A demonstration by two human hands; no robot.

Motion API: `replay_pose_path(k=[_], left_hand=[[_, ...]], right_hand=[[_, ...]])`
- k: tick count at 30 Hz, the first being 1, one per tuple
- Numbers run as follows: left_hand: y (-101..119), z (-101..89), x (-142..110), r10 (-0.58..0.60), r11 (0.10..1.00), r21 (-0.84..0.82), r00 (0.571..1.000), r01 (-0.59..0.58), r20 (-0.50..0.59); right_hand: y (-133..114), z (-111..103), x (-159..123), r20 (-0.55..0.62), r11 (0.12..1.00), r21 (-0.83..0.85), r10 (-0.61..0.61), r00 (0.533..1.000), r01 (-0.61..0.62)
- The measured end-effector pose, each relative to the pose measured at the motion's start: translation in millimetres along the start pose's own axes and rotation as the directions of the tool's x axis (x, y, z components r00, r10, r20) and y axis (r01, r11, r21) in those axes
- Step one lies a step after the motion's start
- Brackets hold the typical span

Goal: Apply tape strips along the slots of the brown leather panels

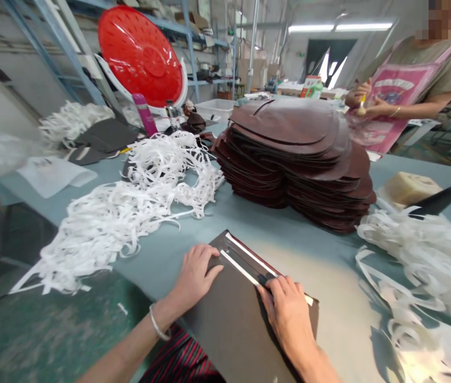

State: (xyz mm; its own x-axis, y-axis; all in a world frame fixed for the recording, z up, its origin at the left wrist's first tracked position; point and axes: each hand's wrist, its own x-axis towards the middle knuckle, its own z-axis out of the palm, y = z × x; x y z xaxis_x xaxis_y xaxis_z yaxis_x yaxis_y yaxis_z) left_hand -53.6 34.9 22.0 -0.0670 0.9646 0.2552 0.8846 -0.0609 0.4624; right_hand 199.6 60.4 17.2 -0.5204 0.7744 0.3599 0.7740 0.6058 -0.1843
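A dark brown sheet panel (233, 314), leather-like, lies on the table edge in front of me. Two white tape strips (239, 267) run along its far part, on either side of a long narrow slot. My left hand (197, 272) rests on the panel's left corner, thumb apart from the fingers. With bent fingers and thumb, my right hand (288, 308) grips the panel near its far edge, over the right part of the strips. Its fingertips partly hide the strips there. The panel's near end runs out of view.
A tall stack of brown leather pieces (289, 159) stands beyond the panel. White peeled strips (130, 213) heap at left, more strips (428, 266) at right. A yellowish block (411, 187) and black-handled tool (441, 199) lie right. A person in a pink apron (397, 90) stands behind.
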Motion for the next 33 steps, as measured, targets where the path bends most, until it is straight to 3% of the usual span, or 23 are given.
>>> replay_pose_path(k=[3,9,12,16,21,29,33], left_hand=[[1,9.3,-11,0.008,1.0,-0.02,0.999,-0.009,-0.041],[7,3.4,-10,0.017,1.0,-0.012,0.998,-0.018,-0.056],[11,3.8,-9,0.15,0.989,0.009,0.989,-0.15,-0.005],[11,7.5,-8,0.275,0.959,0.054,0.96,-0.278,0.056],[11,8.2,-8,0.299,0.946,0.116,0.953,-0.304,0.059],[9,9.8,-9,0.325,0.936,0.127,0.945,-0.327,0.039],[10,10.0,-10,0.317,0.94,0.124,0.948,-0.319,0.037]], right_hand=[[-22,8,23,0.045,0.999,-0.019,0.05,0.998,-0.049],[-68,32,69,0.088,0.994,0.078,0.07,0.994,-0.077],[-75,40,72,0.036,0.998,0.059,0.007,0.999,-0.009],[-74,40,62,-0.001,0.985,-0.108,-0.138,0.99,0.137],[-61,20,39,0.078,0.953,-0.225,-0.188,0.979,0.201],[12,-31,-53,0.095,0.923,-0.235,-0.292,0.952,0.306],[21,-42,-63,0.124,0.949,-0.176,-0.243,0.962,0.262]])
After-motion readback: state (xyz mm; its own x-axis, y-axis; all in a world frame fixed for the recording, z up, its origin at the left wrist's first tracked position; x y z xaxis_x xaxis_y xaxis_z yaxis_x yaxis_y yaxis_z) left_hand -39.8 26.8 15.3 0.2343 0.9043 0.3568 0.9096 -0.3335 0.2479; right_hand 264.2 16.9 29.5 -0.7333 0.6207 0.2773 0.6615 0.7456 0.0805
